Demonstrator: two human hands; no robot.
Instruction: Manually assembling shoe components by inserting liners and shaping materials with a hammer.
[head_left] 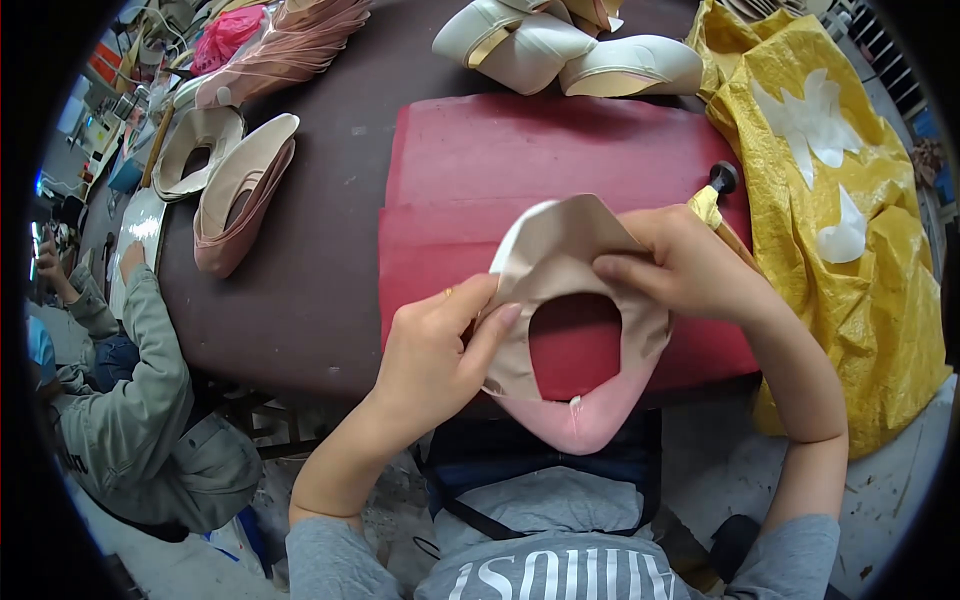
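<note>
A shoe upper (570,425) is held up between my two hands, over the near edge of the red mat (470,160). It has a beige lining, a pink part at the near end and a white edge at the far left. Red mat shows through its opening. My left hand (435,345) pinches the left side between thumb and fingers. On the far right side, my right hand (690,262) grips the lining edge, thumb on the inside and fingers mostly hidden behind. A hammer (724,178) with yellow wrapping lies on the mat just beyond my right hand.
White shoe uppers (530,55) are piled beyond the mat. Pink uppers (240,210) and a beige one (197,150) lie at the left on the dark table (330,250). A yellow sack (800,300) with white scraps covers the right. Another person's sleeve (150,330) is at the left.
</note>
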